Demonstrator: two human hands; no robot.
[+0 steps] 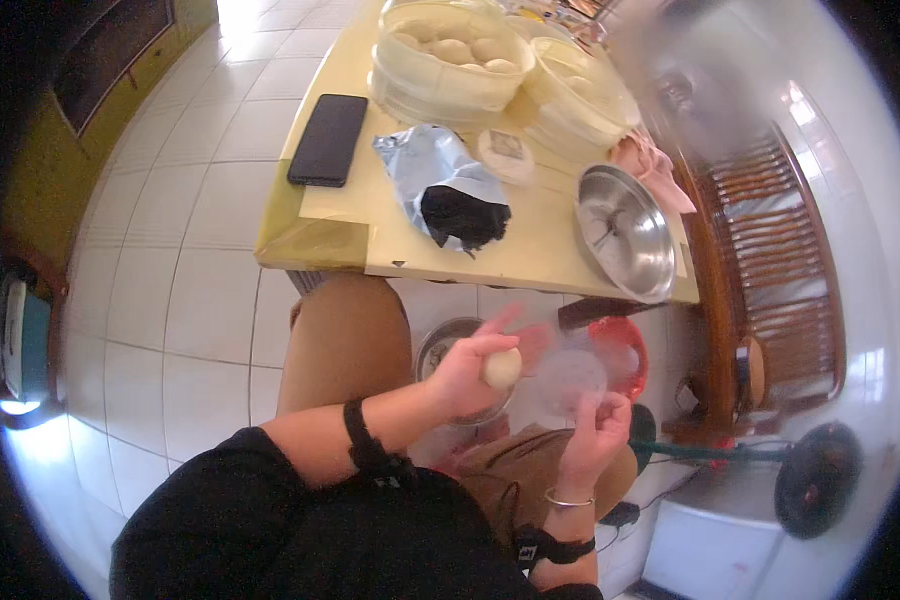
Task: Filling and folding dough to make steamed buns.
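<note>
Over my lap, my left hand (466, 369) holds a smooth pale ball of dough (502, 368) against the thumb and palm, its other fingers stretched out and blurred. To its right, my right hand (598, 431) pinches the edge of a thin, round translucent sheet (567, 381) between thumb and fingertips. The sheet is apart from the ball. Below my left hand, a metal bowl (441, 351) is partly hidden by the hand and forearm. On the table (330, 244) ahead, a torn silver foil bag (429, 161) shows a black inside or filling (465, 216); which one I cannot tell.
Two pale round tubs (450, 94) (581, 112) hold several dough balls. A black smartphone (328, 140), a small round stack with a label (505, 156), a steel bowl (626, 232) and a pink cloth (656, 169) share the table. A red basin (621, 352) is below; a slatted wooden seat (776, 225) stands right.
</note>
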